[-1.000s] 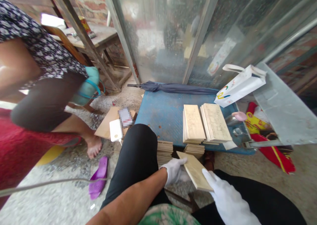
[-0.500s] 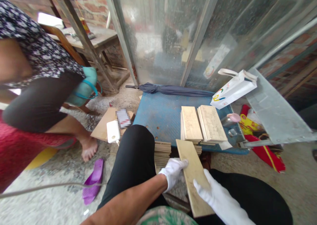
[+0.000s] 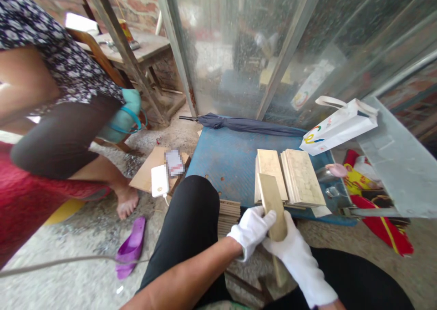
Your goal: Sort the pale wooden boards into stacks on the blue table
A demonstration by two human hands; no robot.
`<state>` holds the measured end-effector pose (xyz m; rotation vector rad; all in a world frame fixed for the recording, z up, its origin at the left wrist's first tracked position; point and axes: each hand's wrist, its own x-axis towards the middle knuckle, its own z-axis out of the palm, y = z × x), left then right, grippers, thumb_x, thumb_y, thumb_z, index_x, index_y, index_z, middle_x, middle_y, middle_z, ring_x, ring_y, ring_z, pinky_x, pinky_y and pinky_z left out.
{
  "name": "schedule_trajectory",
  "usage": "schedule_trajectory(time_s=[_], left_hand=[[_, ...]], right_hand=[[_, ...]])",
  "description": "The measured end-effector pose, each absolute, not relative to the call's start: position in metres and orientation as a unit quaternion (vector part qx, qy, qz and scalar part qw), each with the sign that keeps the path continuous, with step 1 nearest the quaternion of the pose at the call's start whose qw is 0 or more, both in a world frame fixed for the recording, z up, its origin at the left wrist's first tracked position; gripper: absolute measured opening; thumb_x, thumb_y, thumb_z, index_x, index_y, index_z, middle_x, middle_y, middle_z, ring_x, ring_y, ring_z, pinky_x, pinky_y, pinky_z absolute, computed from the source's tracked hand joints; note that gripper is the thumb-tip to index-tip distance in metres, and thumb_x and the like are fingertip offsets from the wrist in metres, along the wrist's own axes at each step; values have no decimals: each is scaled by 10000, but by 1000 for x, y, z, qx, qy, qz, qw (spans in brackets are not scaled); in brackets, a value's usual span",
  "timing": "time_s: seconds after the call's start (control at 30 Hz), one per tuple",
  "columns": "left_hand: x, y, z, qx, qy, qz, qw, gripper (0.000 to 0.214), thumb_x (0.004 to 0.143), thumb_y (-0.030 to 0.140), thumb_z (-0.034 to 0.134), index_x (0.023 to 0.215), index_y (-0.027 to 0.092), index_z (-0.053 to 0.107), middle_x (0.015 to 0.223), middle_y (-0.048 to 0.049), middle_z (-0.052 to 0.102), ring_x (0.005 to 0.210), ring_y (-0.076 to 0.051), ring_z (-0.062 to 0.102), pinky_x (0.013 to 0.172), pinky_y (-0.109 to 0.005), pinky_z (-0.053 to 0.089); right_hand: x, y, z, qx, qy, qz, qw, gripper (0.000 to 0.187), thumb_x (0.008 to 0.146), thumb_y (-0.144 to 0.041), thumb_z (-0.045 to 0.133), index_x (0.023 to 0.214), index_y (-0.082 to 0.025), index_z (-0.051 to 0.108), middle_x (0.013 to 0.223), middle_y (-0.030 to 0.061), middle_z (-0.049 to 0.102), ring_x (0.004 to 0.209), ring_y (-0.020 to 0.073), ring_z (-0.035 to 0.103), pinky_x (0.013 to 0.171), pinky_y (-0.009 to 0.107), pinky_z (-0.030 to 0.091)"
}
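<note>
Between my two white-gloved hands is a long, flat, tan wooden board (image 3: pixel 272 194), tilted so that it looks narrow. My left hand (image 3: pixel 251 228) pinches its left edge with the thumb on top. From the right, my right hand (image 3: pixel 295 251) wraps round the board's lower middle, hiding part of it. Beyond the board's far end stand two stacks of similar boards, a left stack (image 3: pixel 271 157) and a right stack (image 3: pixel 303 175), on a blue worktop (image 3: pixel 225 150). Below the worktop's near edge, more stacked boards (image 3: pixel 229 214) show beside my knee.
A folded umbrella (image 3: pixel 246 125) lies along the worktop's back edge, with a white paper bag (image 3: pixel 337 125) at its right end. A power bank (image 3: pixel 159 181) rests on cardboard at left. Another person (image 3: pixel 61 132) sits at far left, near a purple slipper (image 3: pixel 131 246).
The board has turned from showing its broad face to a narrower tilt and moved slightly away from me. My right hand has shifted up along it and closed round it.
</note>
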<state>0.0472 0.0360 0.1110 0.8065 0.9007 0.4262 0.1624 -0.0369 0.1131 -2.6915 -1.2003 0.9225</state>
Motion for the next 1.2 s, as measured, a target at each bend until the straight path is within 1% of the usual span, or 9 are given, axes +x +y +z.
schedule_trajectory(time_s=[0.1, 0.2, 0.3, 0.4, 0.57, 0.73, 0.83, 1.07, 1.2], left_hand=[[55, 72, 121, 515, 446, 155, 715, 554, 790, 573, 646, 1118, 128, 673, 1074, -122, 731, 974, -257, 673, 820, -300, 541], [62, 113, 121, 604, 467, 95, 639, 496, 822, 510, 620, 1162, 151, 645, 1071, -107, 729, 984, -254, 674, 846, -298, 531], [71, 154, 111, 657, 488, 54, 572, 410, 850, 431, 591, 1152, 160, 646, 1107, -109, 715, 1027, -245, 670, 903, -286, 502], [81, 186, 91, 667, 515, 45, 537, 394, 863, 414, 576, 1155, 157, 641, 1163, -124, 696, 1106, -252, 649, 941, -282, 482], [97, 203, 55, 641, 536, 10, 549, 421, 880, 428, 517, 1133, 117, 649, 1131, -170, 696, 1065, -293, 664, 895, -336, 505], [114, 194, 39, 637, 502, 4, 584, 401, 845, 382, 550, 1150, 146, 661, 1128, -141, 711, 1025, -273, 675, 873, -313, 511], [120, 192, 36, 629, 500, 6, 595, 437, 835, 382, 555, 1189, 142, 647, 1154, -146, 706, 1045, -275, 669, 886, -314, 511], [113, 200, 30, 626, 514, 14, 586, 408, 826, 376, 545, 1156, 161, 651, 1126, -143, 708, 1037, -308, 672, 878, -361, 520], [114, 203, 23, 614, 512, 22, 600, 410, 822, 340, 559, 1192, 184, 641, 1154, -118, 705, 1043, -284, 672, 898, -349, 524]], right_hand=[[180, 1, 118, -862, -380, 325, 83, 794, 642, -537, 704, 1310, -195, 445, 1086, 139, 679, 995, 293, 682, 764, 334, 503], [197, 44, 114, -852, -402, 313, 117, 681, 624, -544, 730, 1170, -207, 502, 1042, 123, 681, 966, 283, 681, 753, 324, 498], [211, 82, 101, -860, -417, 278, 96, 662, 619, -524, 744, 1147, -198, 513, 1062, 136, 676, 999, 302, 669, 775, 342, 498], [220, 110, 84, -881, -405, 241, 37, 746, 626, -566, 724, 1205, -161, 486, 1091, 181, 664, 1018, 338, 662, 793, 381, 503], [220, 126, 63, -906, -388, 170, -24, 818, 630, -633, 700, 1213, -104, 477, 1064, 228, 654, 1009, 374, 661, 778, 405, 512], [212, 126, 59, -914, -367, 165, -44, 656, 808, -533, 552, 1272, -82, 447, 1056, 236, 640, 997, 394, 662, 771, 429, 506], [214, 128, 57, -914, -348, 205, -30, 609, 837, -470, 507, 1299, -79, 430, 1078, 236, 635, 996, 393, 664, 777, 432, 502], [218, 129, 41, -910, -363, 199, -34, 865, 737, -650, 589, 1338, -60, 394, 1129, 247, 596, 1050, 412, 623, 815, 447, 493], [215, 125, 28, -910, -376, 169, -53, 931, 734, -630, 617, 1393, -39, 330, 1140, 243, 580, 1036, 417, 622, 806, 467, 498]])
